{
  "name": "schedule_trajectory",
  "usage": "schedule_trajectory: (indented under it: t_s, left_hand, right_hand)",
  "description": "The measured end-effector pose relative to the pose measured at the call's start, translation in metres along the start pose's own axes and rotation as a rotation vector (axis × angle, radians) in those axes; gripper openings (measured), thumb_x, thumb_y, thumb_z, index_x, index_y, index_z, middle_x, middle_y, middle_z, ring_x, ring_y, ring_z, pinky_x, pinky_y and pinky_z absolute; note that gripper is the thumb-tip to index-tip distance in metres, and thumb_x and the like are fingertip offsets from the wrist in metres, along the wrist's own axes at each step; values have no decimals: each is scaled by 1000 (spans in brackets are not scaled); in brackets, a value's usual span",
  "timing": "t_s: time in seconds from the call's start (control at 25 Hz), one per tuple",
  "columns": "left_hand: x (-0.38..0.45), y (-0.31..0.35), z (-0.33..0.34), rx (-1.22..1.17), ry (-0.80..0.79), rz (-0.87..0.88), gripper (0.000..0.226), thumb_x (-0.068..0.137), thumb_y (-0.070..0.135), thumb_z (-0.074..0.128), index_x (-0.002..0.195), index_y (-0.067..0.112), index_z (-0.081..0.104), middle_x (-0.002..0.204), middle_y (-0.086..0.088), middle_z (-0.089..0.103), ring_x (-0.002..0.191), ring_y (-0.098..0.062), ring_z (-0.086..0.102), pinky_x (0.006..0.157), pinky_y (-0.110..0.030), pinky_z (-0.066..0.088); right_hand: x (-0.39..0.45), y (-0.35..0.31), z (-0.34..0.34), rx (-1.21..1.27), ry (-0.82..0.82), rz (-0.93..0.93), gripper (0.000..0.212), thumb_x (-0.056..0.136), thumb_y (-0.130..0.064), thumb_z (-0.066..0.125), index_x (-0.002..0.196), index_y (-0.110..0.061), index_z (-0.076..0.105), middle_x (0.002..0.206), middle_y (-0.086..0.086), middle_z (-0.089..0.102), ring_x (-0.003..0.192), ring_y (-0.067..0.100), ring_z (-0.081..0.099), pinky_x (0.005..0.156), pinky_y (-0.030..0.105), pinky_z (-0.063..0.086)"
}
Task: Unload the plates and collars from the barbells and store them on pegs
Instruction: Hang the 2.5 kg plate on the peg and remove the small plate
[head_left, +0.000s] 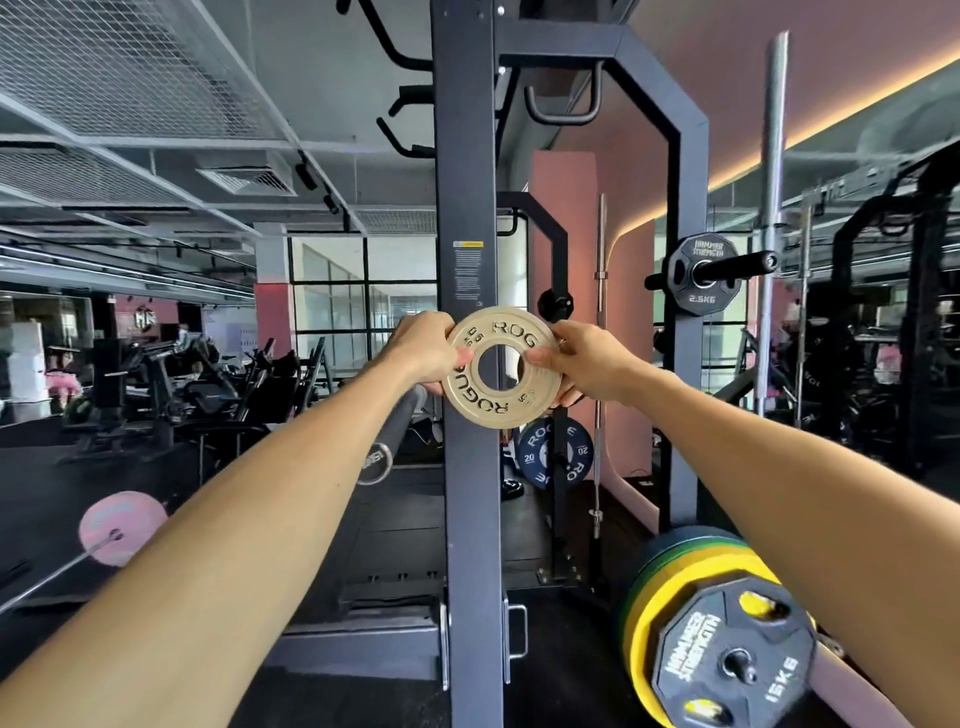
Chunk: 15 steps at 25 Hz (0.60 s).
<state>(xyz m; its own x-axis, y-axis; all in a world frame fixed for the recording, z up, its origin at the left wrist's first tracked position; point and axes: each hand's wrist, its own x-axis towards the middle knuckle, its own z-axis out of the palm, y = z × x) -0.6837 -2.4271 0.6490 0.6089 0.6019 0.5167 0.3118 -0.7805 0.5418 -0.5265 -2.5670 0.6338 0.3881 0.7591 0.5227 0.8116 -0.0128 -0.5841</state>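
Stacked plates (691, 623) down low look stored already; both hands, left hand (423, 353) and right hand (587, 364), pinch a small Rogue plate (503, 366), probably peg-bound. Pink barbell plate (122, 527) still loaded.

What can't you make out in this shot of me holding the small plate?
Head view:
- Fingers behind the small plate: left hand and right hand grip its rim; plate hides them.
- Peg for it: none visible behind.
- Rack sticker: text too small.
- 15 kg plate: partly behind the right forearm.
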Motion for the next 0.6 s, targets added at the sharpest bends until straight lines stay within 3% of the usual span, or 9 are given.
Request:
schedule_trajectory:
  t_s: [0.08,0.2,0.36,0.6]
  left_hand:
    - [17,3,19,13,-3,2,13,92,19,66,102,14,59,98,-7,68,62,-14,68,43,-18,52]
    - [48,5,51,-17,15,-4,9,91,17,67,92,16,57,98,-8,68,72,-20,71,54,-28,60]
    - [95,10,94,-5,31,14,10,91,18,68,92,15,59,97,-10,68,76,-24,72,61,-38,62]
    - [152,41,151,-43,19,28,8,90,16,68,94,14,61,95,-10,68,71,-21,71,52,-31,60]
  right_hand:
    - [14,24,-5,19,-14,2,21,93,-33,60,85,-19,48,81,7,67,61,22,72,53,32,59]
    - [40,63,-17,21,-31,0,21,94,-33,60,85,-20,47,81,8,68,63,23,72,58,37,61]
    - [73,112,-31,-6,-8,-21,20,94,-33,60,84,-20,48,80,4,67,59,17,70,50,28,57]
    - [110,180,-72,43,-30,24,33,94,-32,60,111,-5,52,94,14,70,69,26,73,60,42,61]
